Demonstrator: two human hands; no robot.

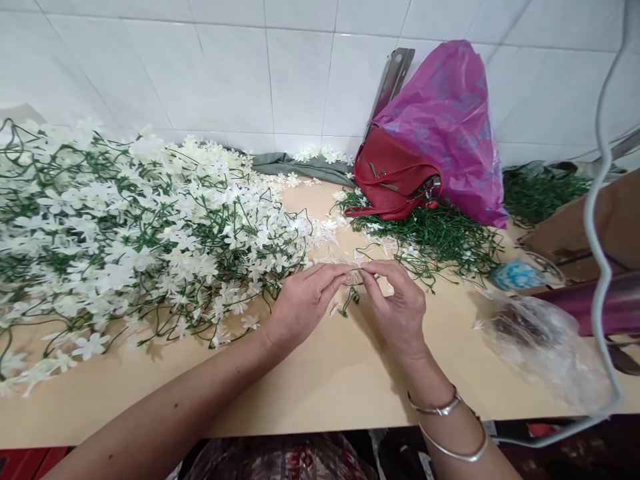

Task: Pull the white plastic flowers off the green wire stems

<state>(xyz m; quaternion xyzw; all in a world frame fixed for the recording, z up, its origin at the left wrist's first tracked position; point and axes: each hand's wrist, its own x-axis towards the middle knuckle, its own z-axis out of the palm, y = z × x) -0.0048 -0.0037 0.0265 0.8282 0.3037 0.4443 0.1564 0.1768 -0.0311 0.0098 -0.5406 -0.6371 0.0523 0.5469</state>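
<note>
My left hand (305, 297) and my right hand (399, 303) meet over the table, fingertips pinched close together. Something small and pale shows between them, too small to make out. Just below the fingertips is a short green stem piece (350, 303). To the left of my left hand spreads a large heap of white artificial flowers (165, 227) on green stems. Thin white flower bits (327, 233) are scattered behind my hands. Bare green plastic stems (440, 237) lie in a pile beyond my right hand.
A red handbag (395, 173) and a purple plastic bag (455, 133) stand against the tiled wall. On the right are a clear plastic bag (545, 347), a blue-and-white bundle (517, 275) and a hanging grey cable (595, 240). The tan tabletop (310, 393) ends close in front of me.
</note>
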